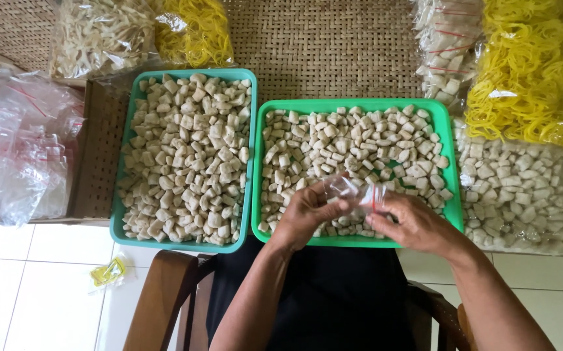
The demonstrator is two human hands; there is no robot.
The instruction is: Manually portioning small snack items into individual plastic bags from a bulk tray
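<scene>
Small clear plastic bag (354,190) with a red strip near its mouth, held up between both hands over the near edge of the right-hand tray. The left hand (307,213) pinches the bag's left side between thumb and fingers; the right hand (406,221) pinches its right side by the red strip. Both grips are closed on the bag. Whether the bag holds anything cannot be told.

Bright green tray (450,195), directly under the hands: a single loose layer of small pale, blocky snack pieces (353,140), with green floor showing between them. Teal tray (245,195), just left of it and touching along the long side: filled more thickly with the same pale pieces (187,156), heaped to the rim.

Right of the green tray, a large clear sack (522,195) of the same pieces. Far right, bags of yellow ring-shaped crackers (528,71); far left, a bag of pale stick-shaped crackers (99,36) beside another yellow bag (193,29). At the left edge, a heap of empty clear plastic bags (15,149). Both trays rest on a woven mat (327,45). A small yellow wrapper (108,272) lies on the white tiled floor (28,292), near left.
</scene>
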